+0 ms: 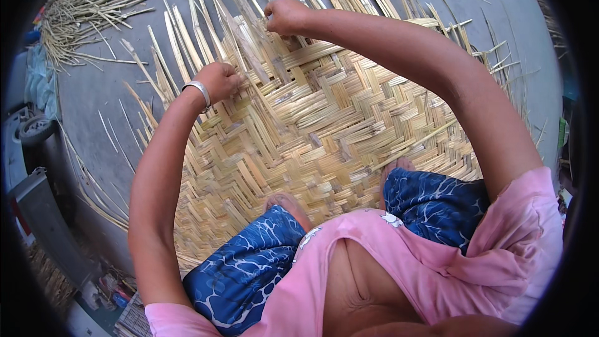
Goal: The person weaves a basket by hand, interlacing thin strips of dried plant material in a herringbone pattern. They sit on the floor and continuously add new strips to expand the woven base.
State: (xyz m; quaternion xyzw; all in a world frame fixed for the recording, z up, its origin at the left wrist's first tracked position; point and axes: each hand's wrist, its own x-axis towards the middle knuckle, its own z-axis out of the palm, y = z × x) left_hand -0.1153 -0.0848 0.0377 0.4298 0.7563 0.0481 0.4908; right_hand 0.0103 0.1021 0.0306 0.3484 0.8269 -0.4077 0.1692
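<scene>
**Your hands at the far edge of the mat**

So the only print I can make out is on your shirt (462, 268): pink, with small white figures (392, 219) across the front. There's a colourful bit of clutter low on the left, but it's too blurred to read anything off it.

The surface is a plain grey floor (103, 109), bowed at the rim by the lens. The mat (374, 118) lies right on it, in front of you and under your feet, pale yellow-tan in a zigzag weave, with long strips (187, 37) fanning loose past its far edge. A big heap (93, 9) of similar stalks sits on the floor at upper left, with stray bits scattered around. Along the left side you've got pale blue plastic (40, 81), a small dark wheel (35, 130) just below it, and something grey and bulky further down.

Your right hand (287, 17) is closed on strips at the far edge, arm reaching across above the mat. Your left hand (218, 82), silvery bangle (198, 92) on the wrist, is nearer you and to the left, fingers curled down at the strips; can't tell if it's actually pinching any. The strips between your hands are a bit blurred.
</scene>
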